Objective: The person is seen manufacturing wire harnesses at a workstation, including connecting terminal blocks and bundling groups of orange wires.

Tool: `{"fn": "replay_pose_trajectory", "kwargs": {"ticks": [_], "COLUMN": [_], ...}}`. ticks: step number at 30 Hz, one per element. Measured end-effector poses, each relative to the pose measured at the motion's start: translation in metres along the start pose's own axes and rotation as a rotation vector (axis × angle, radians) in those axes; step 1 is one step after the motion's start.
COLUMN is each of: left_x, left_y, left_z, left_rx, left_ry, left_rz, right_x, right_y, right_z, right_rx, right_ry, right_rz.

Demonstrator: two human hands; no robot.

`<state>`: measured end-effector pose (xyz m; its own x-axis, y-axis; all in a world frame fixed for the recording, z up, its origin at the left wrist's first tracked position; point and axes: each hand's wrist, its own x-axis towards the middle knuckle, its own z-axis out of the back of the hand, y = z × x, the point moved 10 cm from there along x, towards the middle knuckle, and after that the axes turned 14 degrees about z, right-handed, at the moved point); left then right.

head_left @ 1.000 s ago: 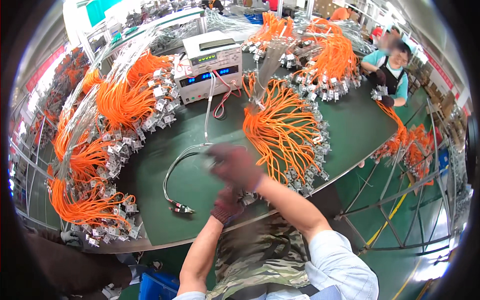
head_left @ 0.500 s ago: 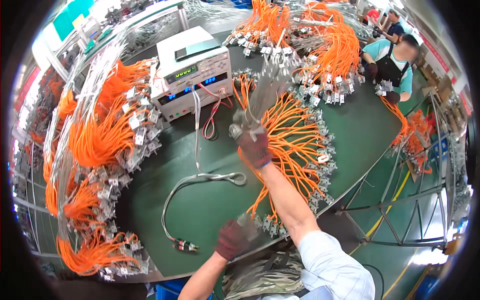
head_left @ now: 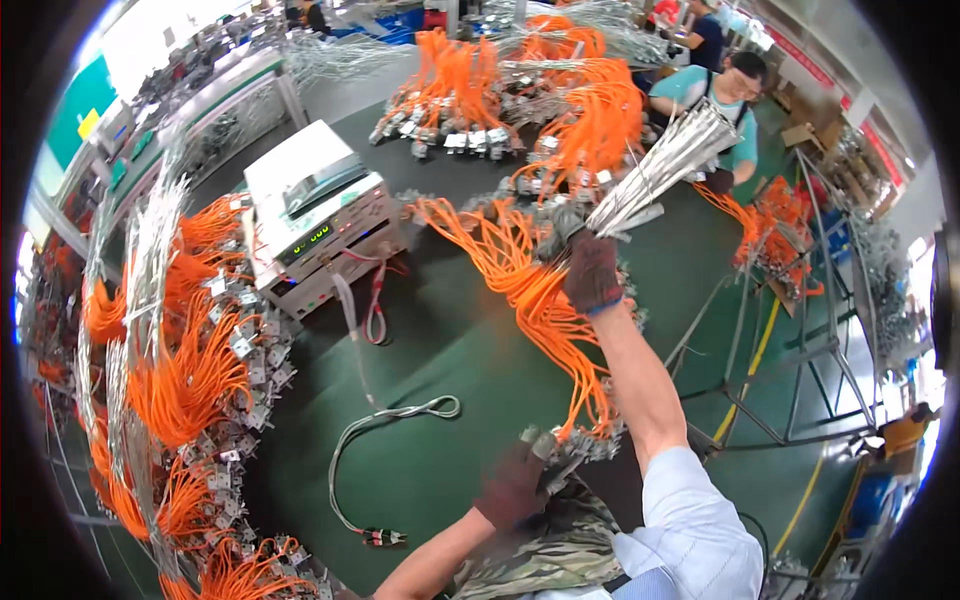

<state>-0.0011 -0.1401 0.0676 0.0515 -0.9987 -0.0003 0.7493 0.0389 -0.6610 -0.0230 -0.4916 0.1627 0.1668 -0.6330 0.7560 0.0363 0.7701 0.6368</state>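
My right hand point(head_left: 592, 268), in a dark red glove with grey fingertips, is closed around a bundle of orange cables point(head_left: 520, 275). The bundle's silver-coloured ends point(head_left: 665, 170) stick out past the fist toward the upper right, while the orange lengths hang down over the green tabletop. Small metal end pieces point(head_left: 595, 445) gather at the lower end of the bundle by the table's near edge. Beside them is my left hand point(head_left: 512, 488), gloved alike and partly blurred, its grey fingertips stretched out and apparently holding nothing.
A white bench power supply point(head_left: 325, 220) stands at the left, with a grey test lead point(head_left: 345, 430) looped on the green table point(head_left: 290, 470). Orange cable bundles point(head_left: 190, 385) line the left side; more point(head_left: 600, 110) lie at the back. A co-worker point(head_left: 690, 85) is at the far right.
My right hand has moved right, pulling the fanned cables together and swinging their silver ends to the upper right. My left hand has shifted right. The view has turned somewhat.
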Motion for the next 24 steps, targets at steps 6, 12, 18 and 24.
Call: {"fn": "replay_pose_trajectory", "kwargs": {"ticks": [6, 12, 18, 24], "left_x": [0.044, 0.166, 0.285, 0.379], "left_y": [-0.044, -0.078, -0.119, -0.154], "left_z": [0.022, 0.099, 0.069, 0.134], "left_rx": [-0.223, 0.25, -0.197, -1.361], "left_ry": [-0.03, -0.561, -0.048, 0.034], "left_rz": [-0.098, -0.227, -0.162, -0.092], "right_x": [0.043, 0.072, 0.086, 0.094], "right_y": [-0.033, -0.016, 0.0, 0.022], "right_z": [0.071, 0.103, 0.13, 0.144], "right_rx": [0.745, 0.726, 0.734, 0.752], "right_ry": [-0.085, 0.218, 0.288, 0.631], "right_rz": [-0.602, -0.637, -0.567, -0.686]}}
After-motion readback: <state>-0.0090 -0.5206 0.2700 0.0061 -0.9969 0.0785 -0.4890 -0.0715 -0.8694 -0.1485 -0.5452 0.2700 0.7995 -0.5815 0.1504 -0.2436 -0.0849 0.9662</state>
